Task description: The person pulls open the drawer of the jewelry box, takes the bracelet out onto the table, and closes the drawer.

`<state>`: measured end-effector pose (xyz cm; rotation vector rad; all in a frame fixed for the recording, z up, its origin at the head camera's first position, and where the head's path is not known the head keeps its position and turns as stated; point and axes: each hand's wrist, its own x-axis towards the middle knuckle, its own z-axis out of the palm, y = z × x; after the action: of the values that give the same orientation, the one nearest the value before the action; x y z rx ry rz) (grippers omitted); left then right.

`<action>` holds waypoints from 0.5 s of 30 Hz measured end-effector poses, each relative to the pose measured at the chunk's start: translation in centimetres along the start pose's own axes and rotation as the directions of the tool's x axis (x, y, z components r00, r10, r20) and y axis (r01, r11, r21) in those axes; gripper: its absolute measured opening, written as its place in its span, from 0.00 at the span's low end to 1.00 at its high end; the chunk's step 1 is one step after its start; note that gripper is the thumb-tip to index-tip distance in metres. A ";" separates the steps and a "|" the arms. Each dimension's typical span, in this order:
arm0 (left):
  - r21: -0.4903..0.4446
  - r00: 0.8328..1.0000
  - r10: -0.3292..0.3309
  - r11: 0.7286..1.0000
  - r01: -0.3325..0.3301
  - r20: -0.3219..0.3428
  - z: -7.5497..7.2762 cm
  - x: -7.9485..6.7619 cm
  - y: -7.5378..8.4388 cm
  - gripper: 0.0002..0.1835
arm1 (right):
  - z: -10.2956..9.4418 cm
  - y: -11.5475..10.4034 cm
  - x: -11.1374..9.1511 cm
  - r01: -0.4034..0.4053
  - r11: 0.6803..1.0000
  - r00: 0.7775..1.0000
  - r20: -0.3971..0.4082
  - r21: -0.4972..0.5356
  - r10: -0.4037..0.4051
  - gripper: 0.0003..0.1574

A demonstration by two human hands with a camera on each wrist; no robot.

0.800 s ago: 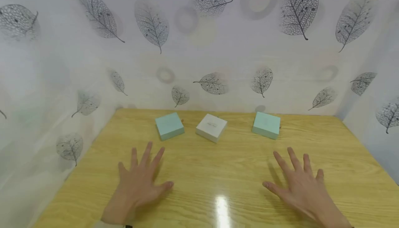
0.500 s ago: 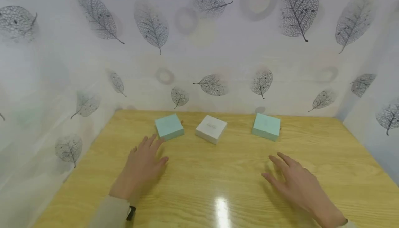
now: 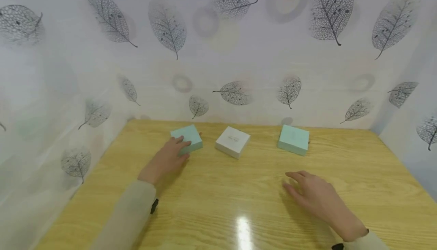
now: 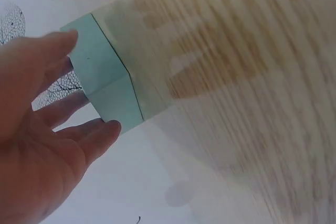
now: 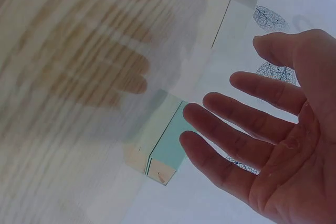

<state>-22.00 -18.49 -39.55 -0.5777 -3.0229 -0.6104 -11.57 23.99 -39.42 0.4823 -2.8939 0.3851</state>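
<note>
My left hand (image 3: 166,158) reaches over a mint-green box (image 3: 187,131), its fingers across the near left part of the lid and its thumb by the front side. In the left wrist view, the thumb and little finger lie at opposite ends of that box (image 4: 107,69), spread with slightly bent fingers; firm contact cannot be made out. My right hand (image 3: 315,195) hovers above the table, fingers loosely bent and holding nothing. A white box (image 3: 233,140) with small print on its lid stands in the middle. Another mint-green box (image 3: 294,138) sits on the right, beyond my right hand.
The glossy wooden table (image 3: 218,197) carries all three boxes near its back edge. Behind it and along both sides rises a pale wall covering (image 3: 252,64) printed with leaves. A bright light reflection lies on the front of the table.
My left hand has moved forward and right, onto the left mint-green box. The right hand has shifted slightly left, its spread fingers drawing together and bending. The boxes stay put.
</note>
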 end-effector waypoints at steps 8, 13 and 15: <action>-0.002 0.998 0.041 0.999 -0.042 -0.038 0.3 -1.3 0.9 0.14 | 0.3 0.0 0.0 0.005 1.000 1.000 -0.005 -0.001 -0.005 0.18; 0.025 0.996 0.082 0.996 -0.081 -0.026 0.2 -2.8 2.4 0.08 | 0.3 -0.3 0.2 0.028 1.000 0.999 -0.024 -0.009 -0.028 0.18; 0.057 0.995 0.099 0.994 -0.098 -0.011 -0.1 -3.3 3.1 0.06 | 0.3 -0.4 0.3 0.042 0.999 0.999 -0.031 -0.012 -0.043 0.18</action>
<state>-17.85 -17.07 -38.56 -0.7115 -2.9668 -0.5203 -11.79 23.45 -39.52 0.5301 -2.8491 0.3669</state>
